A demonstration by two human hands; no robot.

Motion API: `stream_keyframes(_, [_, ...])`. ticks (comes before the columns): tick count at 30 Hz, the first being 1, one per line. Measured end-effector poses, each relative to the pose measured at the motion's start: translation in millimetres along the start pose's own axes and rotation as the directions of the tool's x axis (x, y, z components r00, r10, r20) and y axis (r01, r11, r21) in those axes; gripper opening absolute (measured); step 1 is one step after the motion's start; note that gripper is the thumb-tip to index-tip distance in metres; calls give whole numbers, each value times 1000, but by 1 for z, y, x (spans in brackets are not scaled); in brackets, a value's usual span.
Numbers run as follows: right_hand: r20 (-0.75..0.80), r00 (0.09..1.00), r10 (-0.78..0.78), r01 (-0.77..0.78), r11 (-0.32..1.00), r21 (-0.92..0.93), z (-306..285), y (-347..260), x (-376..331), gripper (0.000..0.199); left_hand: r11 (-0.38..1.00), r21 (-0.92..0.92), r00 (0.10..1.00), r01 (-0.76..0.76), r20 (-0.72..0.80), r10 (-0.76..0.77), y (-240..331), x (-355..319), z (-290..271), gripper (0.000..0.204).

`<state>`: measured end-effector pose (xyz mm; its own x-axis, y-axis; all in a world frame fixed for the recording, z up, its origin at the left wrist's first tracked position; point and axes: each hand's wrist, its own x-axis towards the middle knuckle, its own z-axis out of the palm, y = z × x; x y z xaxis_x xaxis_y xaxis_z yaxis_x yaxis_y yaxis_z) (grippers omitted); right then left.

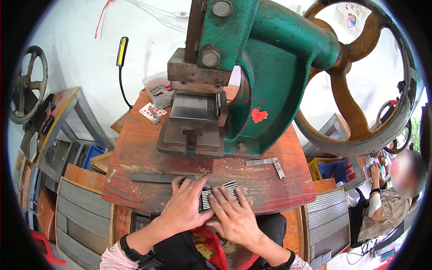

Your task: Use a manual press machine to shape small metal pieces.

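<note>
A fanned bundle of thin grey metal strips point(219, 192) lies on the near edge of the worn red wooden table point(139, 148). My left hand point(185, 208) presses on its left end, fingers closed over it. From the right, my right hand point(234, 216) grips the same bundle with fingers spread across the strips. A dark flat metal bar point(155, 177) lies just left of my left hand. Behind stands a large green hand press point(265, 76) with its die block point(193, 128).
Two short strip bundles point(267, 164) lie at the right of the table. A clear plastic tub point(157, 87) and playing cards point(152, 112) sit at the back left. Stacked grey sheets point(83, 204) flank the table. Another person point(396, 193) sits at the far right.
</note>
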<state>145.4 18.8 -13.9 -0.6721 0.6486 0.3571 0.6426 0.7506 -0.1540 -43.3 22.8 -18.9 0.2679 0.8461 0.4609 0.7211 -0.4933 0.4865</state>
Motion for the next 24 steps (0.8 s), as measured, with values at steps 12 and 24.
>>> stream_keyframes(12, [25,996,-83,81,994,73,-8,6,-11,59,1000,-10,1000,-18,-17,18,2,1,-1,81])
stream_keyframes(24, [-241,913,329,-336,942,11,-24,69,-8,37,999,10,999,-33,1,33,5,1,-4,71])
